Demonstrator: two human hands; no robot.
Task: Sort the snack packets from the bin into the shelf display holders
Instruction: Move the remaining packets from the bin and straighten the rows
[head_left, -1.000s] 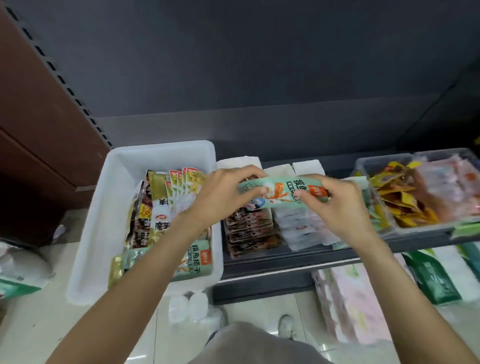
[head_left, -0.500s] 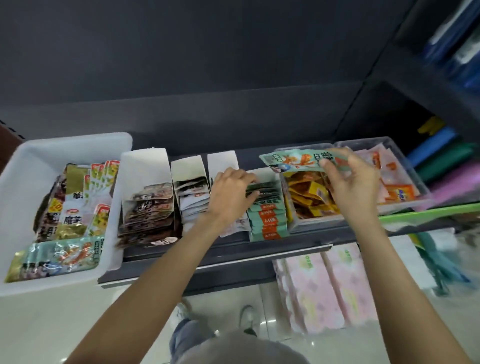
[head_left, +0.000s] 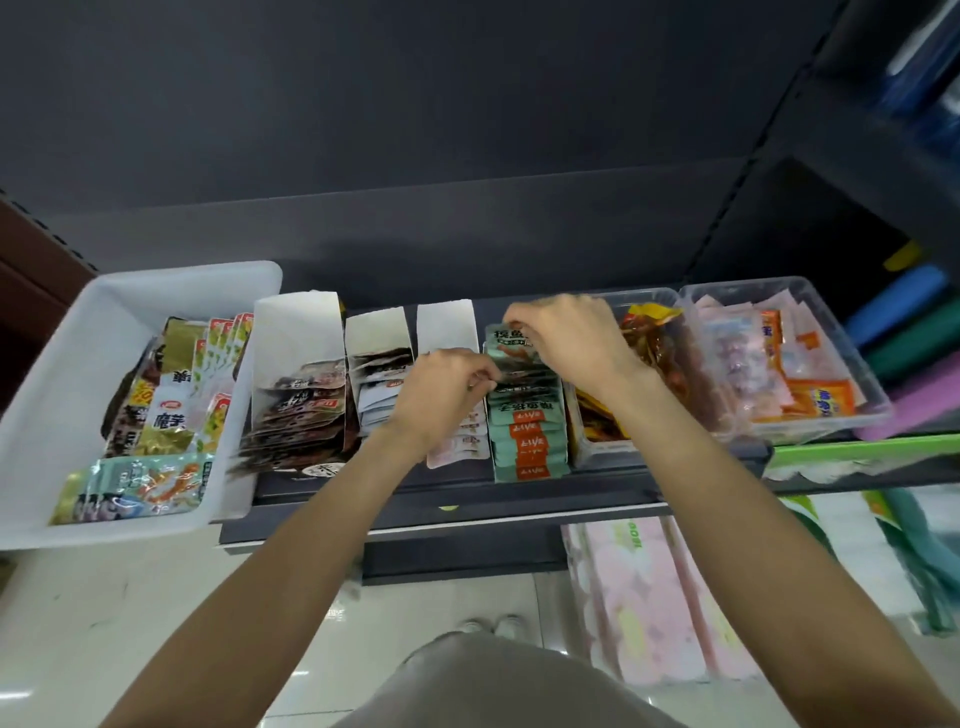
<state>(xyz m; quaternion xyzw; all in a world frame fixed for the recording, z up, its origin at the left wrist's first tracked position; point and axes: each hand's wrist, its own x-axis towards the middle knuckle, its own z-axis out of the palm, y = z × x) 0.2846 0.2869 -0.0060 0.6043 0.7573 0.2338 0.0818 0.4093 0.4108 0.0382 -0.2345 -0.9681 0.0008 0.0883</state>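
Observation:
A white bin (head_left: 62, 374) at the left holds mixed snack packets (head_left: 171, 395), with a teal packet (head_left: 137, 486) lying at its front. White card holders (head_left: 298, 325) stand in a row on the dark shelf (head_left: 467, 501). My right hand (head_left: 566, 338) pinches the top of a teal packet (head_left: 509, 340) standing at the back of the teal stack (head_left: 527, 434). My left hand (head_left: 441, 389) rests against the left side of that stack, fingers curled on the packets' edges.
Two clear tubs sit to the right: one with yellow-orange packets (head_left: 649, 338), one with pink and orange packets (head_left: 769, 364). Pink tissue packs (head_left: 639, 597) lie on the floor below. A green shelf edge (head_left: 857, 452) runs at the right.
My right hand has brought the teal packet down from above the yellow tub into the back of the teal stack. My left hand slid right, from the pale packets to the stack's side.

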